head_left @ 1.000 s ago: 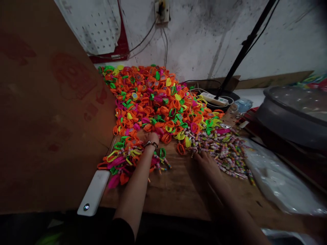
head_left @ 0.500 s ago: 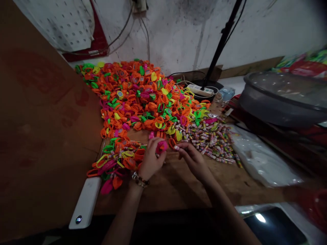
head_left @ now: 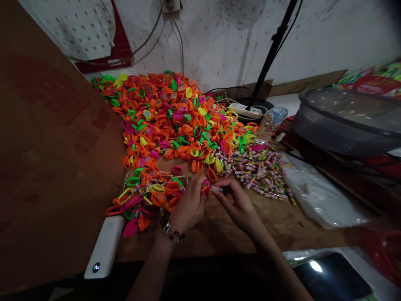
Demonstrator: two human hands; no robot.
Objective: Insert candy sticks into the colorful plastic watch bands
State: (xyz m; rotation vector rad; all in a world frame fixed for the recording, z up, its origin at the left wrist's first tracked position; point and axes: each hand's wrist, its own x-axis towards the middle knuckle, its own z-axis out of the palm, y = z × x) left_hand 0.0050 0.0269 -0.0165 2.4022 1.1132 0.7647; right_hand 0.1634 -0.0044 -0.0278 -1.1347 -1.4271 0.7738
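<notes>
My left hand [head_left: 189, 205] is closed around a pink plastic toy watch [head_left: 205, 187], with only part of its band showing past the fingers. Between the thumb and fingers of my right hand [head_left: 239, 205] is a small wrapped candy roll [head_left: 216, 189], its tip right up against the watch. Whether the tip is inside the band I cannot tell. Just beyond the hands lie an orange toy watch [head_left: 211, 174] and another orange one [head_left: 196, 166]. To the left is a small heap of toy watches [head_left: 158, 189] with candy rolls among them.
A big pile of bright toy watches [head_left: 169, 113] covers the table's back. Loose candy rolls [head_left: 263, 173] lie right, beside clear plastic bags [head_left: 319, 192]. A cardboard box [head_left: 56, 159] and white power bank [head_left: 105, 246] stand left. Behind are a power strip [head_left: 244, 110] and grey basin [head_left: 341, 125].
Both hands have come slightly nearer the table's front edge. The candy roll in my right hand has moved down to the pink watch. A pink piece beyond my left hand now shows farther left.
</notes>
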